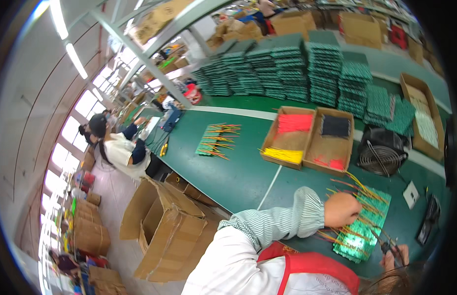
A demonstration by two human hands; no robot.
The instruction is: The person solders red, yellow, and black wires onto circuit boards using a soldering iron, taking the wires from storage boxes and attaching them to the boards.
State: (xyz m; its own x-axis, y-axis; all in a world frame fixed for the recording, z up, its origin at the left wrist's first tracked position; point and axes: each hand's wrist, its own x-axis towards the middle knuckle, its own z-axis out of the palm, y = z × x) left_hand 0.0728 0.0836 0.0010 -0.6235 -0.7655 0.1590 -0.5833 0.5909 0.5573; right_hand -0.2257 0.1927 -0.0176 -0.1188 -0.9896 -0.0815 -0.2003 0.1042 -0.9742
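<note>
My left hand (342, 209) is closed over the left side of a shiny green circuit board panel (364, 235), pinching what looks like a thin wire; its fingertips are partly hidden. Red and yellow wires (368, 192) stick out from the panel on both sides of this hand. At the panel's lower right, my right hand (396, 258) is wrapped round a soldering iron (384, 244), its thin tip pointing at the panel. A striped sleeve cover (277, 219) is on my left forearm.
Two cardboard trays (314, 135) hold red, yellow and black wires. A wired panel (213, 140) lies farther left. Beyond stand tall stacks of green panels (287, 64). A black fan (381, 152) and dark glasses-like object (428, 221) are right. An open carton (174, 241) stands beside the table; a co-worker (120, 147) sits beyond.
</note>
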